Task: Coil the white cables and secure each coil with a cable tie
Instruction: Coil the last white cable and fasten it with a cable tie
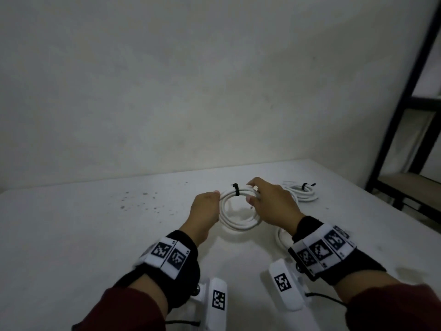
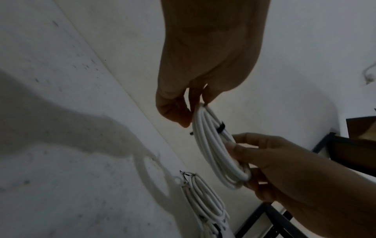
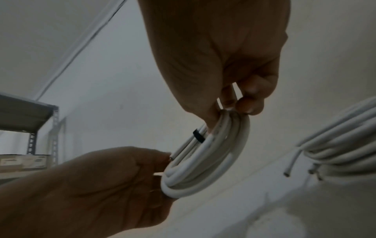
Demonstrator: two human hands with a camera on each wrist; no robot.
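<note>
A coil of white cable (image 1: pixel 238 219) is held just above the white table (image 1: pixel 83 235), with a black cable tie (image 1: pixel 236 189) wrapped round its far side. My left hand (image 1: pixel 214 195) pinches the coil's left edge; the left wrist view shows the thumb and fingers closed on the coil (image 2: pixel 213 149) above the tie (image 2: pixel 220 128). My right hand (image 1: pixel 253 191) grips the right edge, fingers curled round the strands of the coil (image 3: pixel 207 161) near the tie (image 3: pixel 198 135).
A second white coil (image 1: pixel 303 193) with a black tie lies on the table at the back right. Another white cable (image 1: pixel 281 237) curves out from under my right wrist. A black metal frame (image 1: pixel 405 115) stands past the table's right edge.
</note>
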